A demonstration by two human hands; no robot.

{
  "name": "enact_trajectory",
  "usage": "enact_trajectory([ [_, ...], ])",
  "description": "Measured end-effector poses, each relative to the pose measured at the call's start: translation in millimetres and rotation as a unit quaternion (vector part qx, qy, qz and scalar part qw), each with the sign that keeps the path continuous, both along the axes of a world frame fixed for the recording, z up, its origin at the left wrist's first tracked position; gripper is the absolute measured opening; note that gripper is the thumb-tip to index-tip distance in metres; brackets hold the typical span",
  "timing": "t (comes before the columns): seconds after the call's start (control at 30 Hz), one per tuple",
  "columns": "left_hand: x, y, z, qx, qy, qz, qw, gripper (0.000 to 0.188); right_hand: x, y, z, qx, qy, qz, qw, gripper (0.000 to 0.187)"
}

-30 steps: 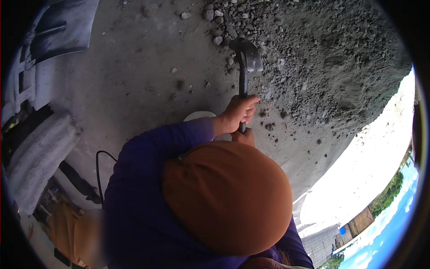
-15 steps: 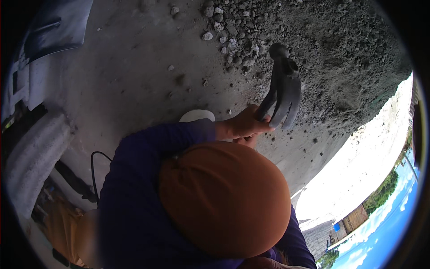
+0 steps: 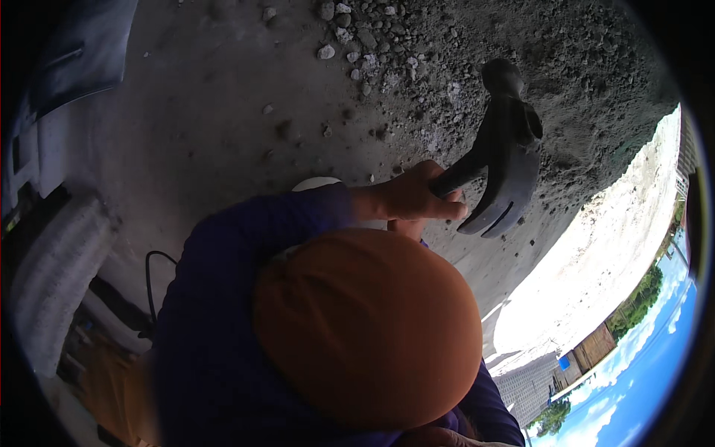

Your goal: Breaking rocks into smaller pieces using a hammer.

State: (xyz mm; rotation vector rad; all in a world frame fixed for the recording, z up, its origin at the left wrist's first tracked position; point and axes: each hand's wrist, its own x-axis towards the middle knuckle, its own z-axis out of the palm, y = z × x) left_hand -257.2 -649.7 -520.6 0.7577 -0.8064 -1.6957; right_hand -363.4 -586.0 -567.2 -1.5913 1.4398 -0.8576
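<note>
On the left, pebble-strewn grey ground (image 3: 201, 127) seems to leave our purple sleeve (image 3: 275, 216) room to move; at centre our left hand (image 3: 415, 194) is wrapped round the handle of the hammer (image 3: 514, 141), likely to steady its weighty head; just below, our right hand (image 3: 407, 227) is mostly hidden, and we cannot tell its grip; right of centre the hammer's head stands before rubble (image 3: 596, 97), whose far edge borders a bright strip (image 3: 581, 261)

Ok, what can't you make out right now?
In head view:
Right hand: mostly hidden behind the left hand and brown head covering; grip unclear.
Hammer: handle's lower end hidden by the left hand.
White round thing: mostly covered by the purple sleeve.
Dark panel: cut off by the picture's rim.
</note>
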Motion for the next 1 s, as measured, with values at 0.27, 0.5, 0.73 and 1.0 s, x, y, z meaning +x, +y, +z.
enact_trajectory([
  [0.27,3.2,2.2,-46.9,0.402,0.164,-0.01,0.901,0.04,13.4,-14.9,35.8,0.51,0.103,-0.051,0.853,0.029],
  [0.5,5.1,-0.3,9.5,0.14,-0.017,-0.014,0.99,0.032,-18.2,11.4,-9.9,0.212,-0.069,0.021,0.975,0.018],
  [0.73,8.0,-2.7,-42.2,0.415,0.206,0.0,0.886,0.041,5.0,-14.9,35.6,0.398,0.164,0.069,0.9,0.028],
  [1.0,11.2,5.5,-8.0,0.249,0.113,-0.082,0.959,0.034,-6.0,21.2,-8.7,0.254,-0.03,-0.102,0.961,0.03],
])
